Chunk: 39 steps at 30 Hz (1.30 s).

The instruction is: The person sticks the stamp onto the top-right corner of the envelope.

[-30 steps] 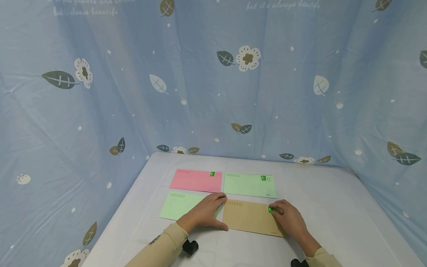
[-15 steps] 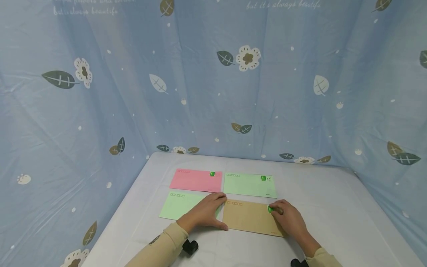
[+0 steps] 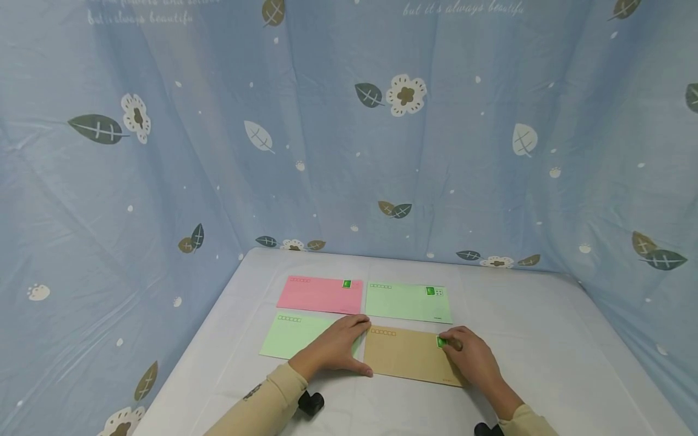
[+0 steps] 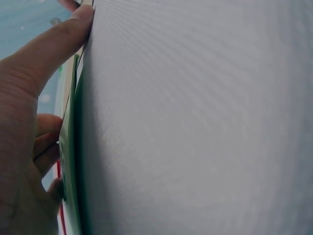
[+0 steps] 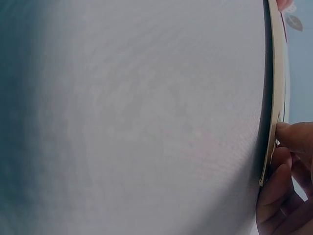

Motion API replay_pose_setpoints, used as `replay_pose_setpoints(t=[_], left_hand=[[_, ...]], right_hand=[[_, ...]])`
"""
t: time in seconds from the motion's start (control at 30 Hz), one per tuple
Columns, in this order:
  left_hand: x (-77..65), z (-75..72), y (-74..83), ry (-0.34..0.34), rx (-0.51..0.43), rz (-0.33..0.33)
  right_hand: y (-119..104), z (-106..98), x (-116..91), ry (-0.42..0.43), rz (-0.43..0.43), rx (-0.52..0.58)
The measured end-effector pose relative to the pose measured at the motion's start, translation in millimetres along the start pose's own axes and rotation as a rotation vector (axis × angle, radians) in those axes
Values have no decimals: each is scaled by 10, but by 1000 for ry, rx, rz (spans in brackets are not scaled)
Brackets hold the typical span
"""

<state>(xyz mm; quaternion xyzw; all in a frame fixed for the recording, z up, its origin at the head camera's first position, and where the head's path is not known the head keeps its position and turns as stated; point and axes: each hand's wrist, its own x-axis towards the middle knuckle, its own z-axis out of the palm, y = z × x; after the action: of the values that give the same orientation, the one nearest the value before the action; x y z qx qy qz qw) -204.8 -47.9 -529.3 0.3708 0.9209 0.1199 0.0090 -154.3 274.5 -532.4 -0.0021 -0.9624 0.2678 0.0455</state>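
Note:
A brown envelope (image 3: 406, 354) lies flat at the front right of the group. My left hand (image 3: 337, 345) rests over a green envelope (image 3: 297, 336), thumb and fingers spread, the tips reaching the brown envelope's left edge. At the brown envelope's upper right corner, my right hand (image 3: 474, 354) pinches a small green postage stamp (image 3: 440, 342) against the paper, partly covering it. The remaining right fingers curl beside the envelope's edge. In the left wrist view, the left thumb (image 4: 58, 44) extends along the paper edges; in the right wrist view, the right thumb (image 5: 293, 134) touches the envelope.
Behind these lie a pink envelope (image 3: 319, 295) and another green envelope (image 3: 406, 303), each bearing a green stamp at its upper right. All rest on a white-covered table (image 3: 523, 321). A blue patterned curtain (image 3: 327, 151) surrounds the table's back and sides.

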Motion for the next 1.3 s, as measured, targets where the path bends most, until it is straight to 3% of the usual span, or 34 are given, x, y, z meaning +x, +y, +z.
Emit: replay_pose_setpoints(t=[1.3], left_hand=[[-16,-43,30,-11,2,0]], right_hand=[[-50,-34,-36,19,28,14]])
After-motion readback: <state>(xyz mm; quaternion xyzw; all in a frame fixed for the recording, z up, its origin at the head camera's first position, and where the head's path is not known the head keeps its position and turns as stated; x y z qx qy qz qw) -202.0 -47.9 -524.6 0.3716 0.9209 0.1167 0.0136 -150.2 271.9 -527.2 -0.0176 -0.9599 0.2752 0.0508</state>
